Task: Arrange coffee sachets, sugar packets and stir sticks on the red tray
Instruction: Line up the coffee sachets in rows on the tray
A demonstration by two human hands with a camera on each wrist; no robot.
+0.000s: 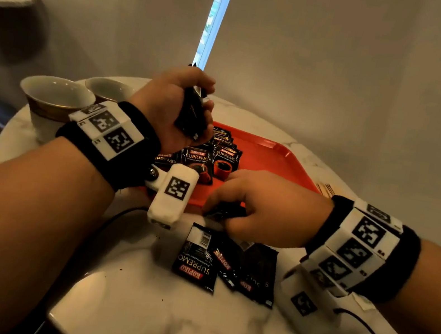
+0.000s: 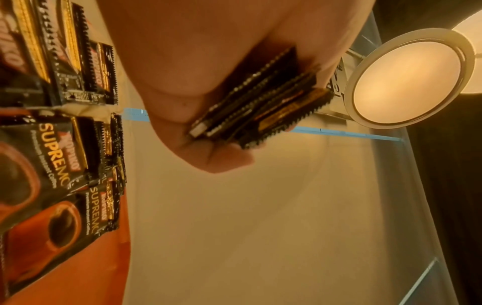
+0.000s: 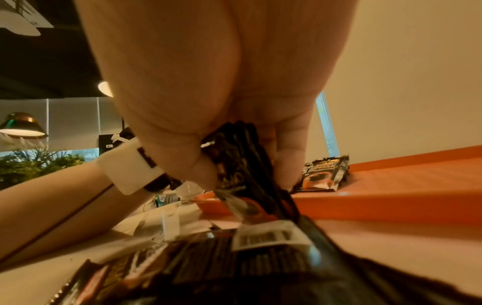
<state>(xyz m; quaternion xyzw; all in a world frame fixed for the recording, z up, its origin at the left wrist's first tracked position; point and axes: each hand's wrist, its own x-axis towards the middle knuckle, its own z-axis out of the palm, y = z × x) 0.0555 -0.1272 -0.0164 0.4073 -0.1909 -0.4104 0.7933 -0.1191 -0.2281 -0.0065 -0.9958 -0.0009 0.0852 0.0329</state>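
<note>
Now my left hand (image 1: 175,106) is raised above the red tray (image 1: 282,160), palm turned toward me, fingers curled tightly round an upright stack of black coffee sachets (image 2: 258,103). My right hand (image 1: 268,204) is lower, knuckles up, just at the tray's near edge, fingers and thumb pinching another small bundle of sachets (image 3: 242,156) over the marble table (image 1: 146,315). On the tray, overlapping rows of Kopiko Supremo sachets (image 1: 216,157) lie face up at its left end. Loose sachets (image 1: 228,265) lie scattered on the table below my right hand. Wooden stir sticks (image 1: 327,188) rest beside the tray's right edge. Two empty cups (image 1: 55,96) stand at the table's left.
</note>
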